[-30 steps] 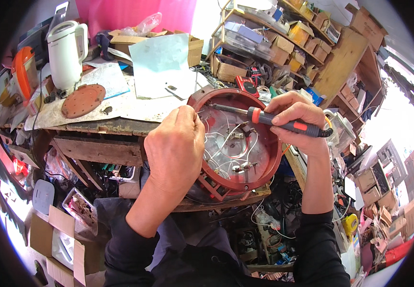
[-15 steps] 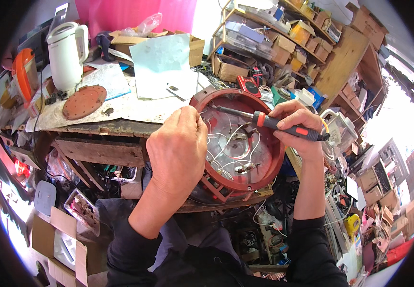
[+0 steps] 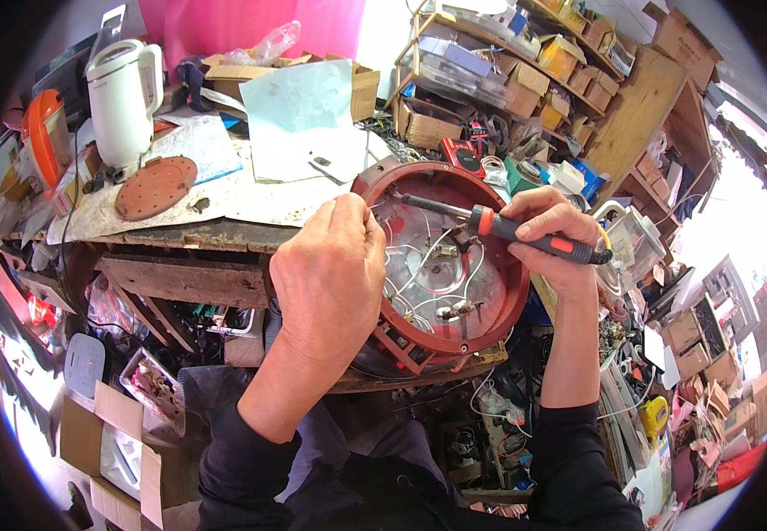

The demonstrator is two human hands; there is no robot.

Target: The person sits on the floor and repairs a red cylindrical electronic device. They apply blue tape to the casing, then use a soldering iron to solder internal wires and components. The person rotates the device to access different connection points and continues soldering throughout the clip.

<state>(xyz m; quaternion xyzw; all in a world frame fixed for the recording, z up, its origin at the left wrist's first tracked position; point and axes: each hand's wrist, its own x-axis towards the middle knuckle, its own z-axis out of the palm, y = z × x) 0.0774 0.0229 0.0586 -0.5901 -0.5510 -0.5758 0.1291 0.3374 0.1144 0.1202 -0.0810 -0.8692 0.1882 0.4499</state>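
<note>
My right hand [image 3: 553, 232] grips a soldering iron [image 3: 525, 232] by its dark grey and orange handle. The iron's metal shaft points left across a round red-brown housing [image 3: 514, 305], its tip near the far left part of the rim. Inside the housing are white wires and small metal terminals on a shiny metal base [image 3: 481, 292]. At the housing's left rim my left hand [image 3: 332, 270] is closed, fingers pinched together near the iron's tip. Its back faces me, so what it pinches is hidden.
Left on the worn workbench [image 3: 215, 234] lie a red-brown perforated disc [image 3: 157, 188] and a propped white sheet [image 3: 299, 124]; a white kettle-like jug [image 3: 121, 106] stands behind. A red meter [image 3: 462, 157] sits beyond the housing. Cluttered shelves [image 3: 534, 53] rise far right. An open carton [image 3: 82, 442] is on the floor.
Both hands hold nearly the same pose. The soldering iron and right hand have shifted only very slightly.
</note>
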